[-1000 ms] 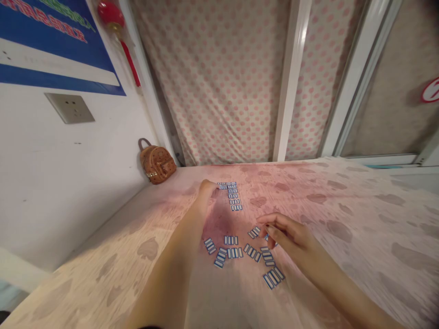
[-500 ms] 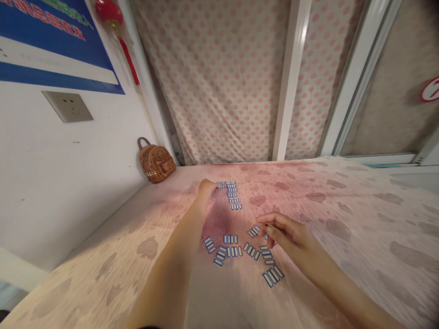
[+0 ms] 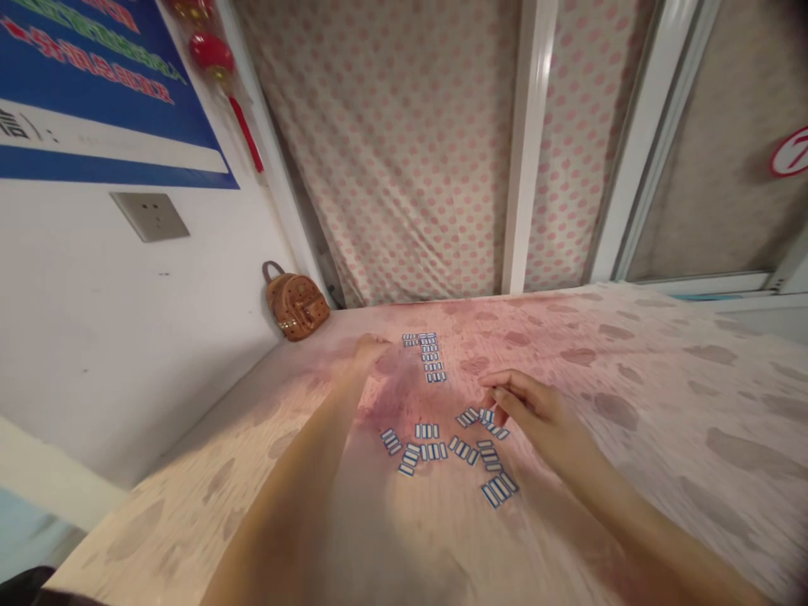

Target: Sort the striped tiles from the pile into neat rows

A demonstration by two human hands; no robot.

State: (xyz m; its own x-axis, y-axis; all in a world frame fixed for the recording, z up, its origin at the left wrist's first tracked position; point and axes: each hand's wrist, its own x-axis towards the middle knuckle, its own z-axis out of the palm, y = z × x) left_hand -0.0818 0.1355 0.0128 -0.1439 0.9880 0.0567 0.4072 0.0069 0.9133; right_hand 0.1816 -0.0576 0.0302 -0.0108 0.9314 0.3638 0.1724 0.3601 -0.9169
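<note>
Small flat pieces with blue-and-white stripes lie on the cloth-covered table. Several of them form a neat column, with a short pair of rows joined to its far left end. My left hand rests just left of these rows, apart from them, fingers pointing right and nothing seen in them. Nearer to me is a loose scatter of the same striped pieces, turned at various angles. Over its right edge hovers my right hand, fingers loosely bent and apart, partly above a striped piece. No held thing shows there.
A patterned pink-and-cream cloth covers the table. A small brown backpack sits at the far left against the wall. Behind the table hangs a dotted curtain. A wall socket is at left.
My left hand has drawn back left from the far rows of striped pieces, leaving a gap. My right hand has lifted slightly away from the scattered pieces. The view has shifted a little.
</note>
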